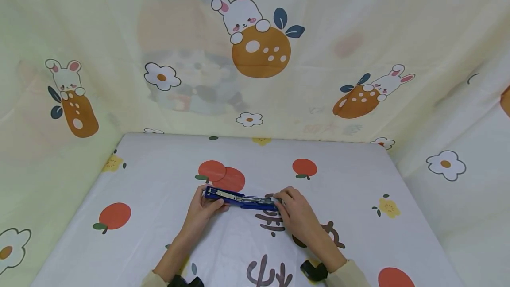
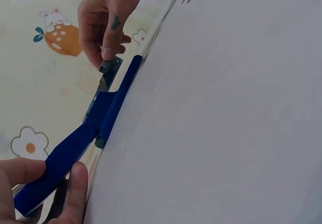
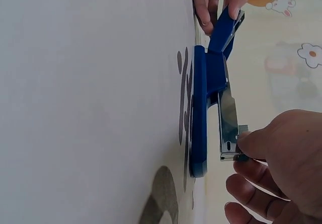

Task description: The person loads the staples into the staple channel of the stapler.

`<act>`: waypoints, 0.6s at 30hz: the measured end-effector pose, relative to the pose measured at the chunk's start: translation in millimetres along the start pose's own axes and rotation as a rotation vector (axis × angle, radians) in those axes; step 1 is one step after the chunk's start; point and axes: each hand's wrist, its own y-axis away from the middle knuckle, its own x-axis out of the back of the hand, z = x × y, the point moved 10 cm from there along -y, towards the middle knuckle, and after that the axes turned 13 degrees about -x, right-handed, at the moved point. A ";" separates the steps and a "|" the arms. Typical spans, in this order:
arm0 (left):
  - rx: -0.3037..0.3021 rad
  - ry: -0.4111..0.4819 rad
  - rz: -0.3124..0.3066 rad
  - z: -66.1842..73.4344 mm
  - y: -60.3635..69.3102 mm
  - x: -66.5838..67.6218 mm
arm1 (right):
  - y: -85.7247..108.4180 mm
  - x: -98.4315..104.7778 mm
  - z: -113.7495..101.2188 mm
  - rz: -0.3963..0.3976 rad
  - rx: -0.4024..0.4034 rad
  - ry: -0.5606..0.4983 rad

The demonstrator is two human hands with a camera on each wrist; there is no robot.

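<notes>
A blue stapler [image 1: 259,206] lies folded open above the white cloth, its top cover [image 2: 63,158] swung back from the metal magazine [image 3: 229,123]. My left hand [image 1: 201,209] grips the top cover at its far end, thumb on one side and fingers on the other. With thumb and fingertips, my right hand [image 1: 296,209] pinches the front end of the magazine, where a small ribbed grey piece [image 3: 243,129] shows beside the thumb. The magazine stands apart from the blue base [image 3: 199,113], which rests on or close to the cloth. Staples inside the magazine cannot be made out.
A white cloth [image 1: 159,167] printed with fruit, flowers and dark drawings covers the table. Cream curtains [image 1: 191,114] with rabbit prints hang behind and at both sides. Black straps [image 1: 313,271] sit at both wrists.
</notes>
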 end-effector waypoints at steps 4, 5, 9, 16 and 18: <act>0.008 -0.001 -0.001 -0.5 0.7 -0.3 | 0.1 -0.9 0.0 -0.005 -0.006 -0.002; 0.010 0.000 -0.002 -0.8 0.9 -0.3 | 0.2 -1.1 -0.1 -0.004 -0.006 -0.002; 0.011 -0.001 -0.004 -1.3 1.2 -0.6 | 0.1 -1.8 -0.1 -0.003 -0.010 0.002; 0.002 0.004 -0.008 0.9 1.1 -0.7 | 0.5 -1.0 -2.5 -0.006 -0.008 -0.002; 0.002 -0.003 -0.009 0.9 0.9 -0.8 | 0.9 -0.7 -2.9 -0.007 -0.009 -0.001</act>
